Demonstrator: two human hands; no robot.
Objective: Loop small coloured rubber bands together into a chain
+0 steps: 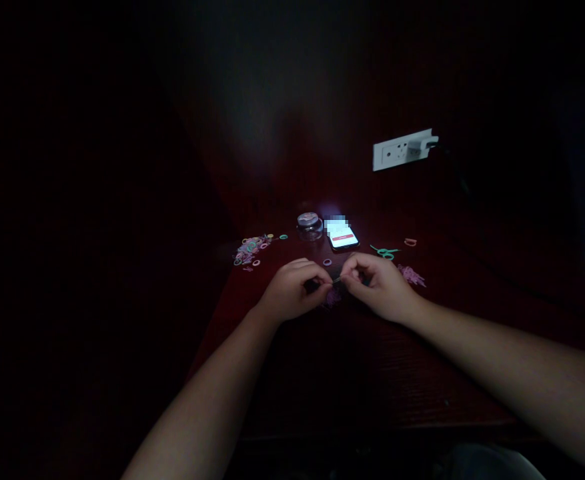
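Over the dark reddish table, my left hand (297, 287) and my right hand (376, 285) meet with fingertips pinched. Between them stretches a small, thin, pale strip (337, 280), gripped at either end; it may be a small hair tie, but the dim light hides its kind. Just beneath lies a small heap of purple bands (331, 298), partly in shadow. A single lilac hair tie (327, 262) rests behind my fingertips. Beside my right hand is a pile of pink bands (412, 275).
Mixed coloured hair ties (252, 249) are heaped at the left. A lidded clear jar (310, 227) stands by a lit phone (343, 235). Green bands (386, 253) and an orange-pink one (410, 242) lie to the right. A socket panel (395, 155) with a plugged-in charger is on the wall.
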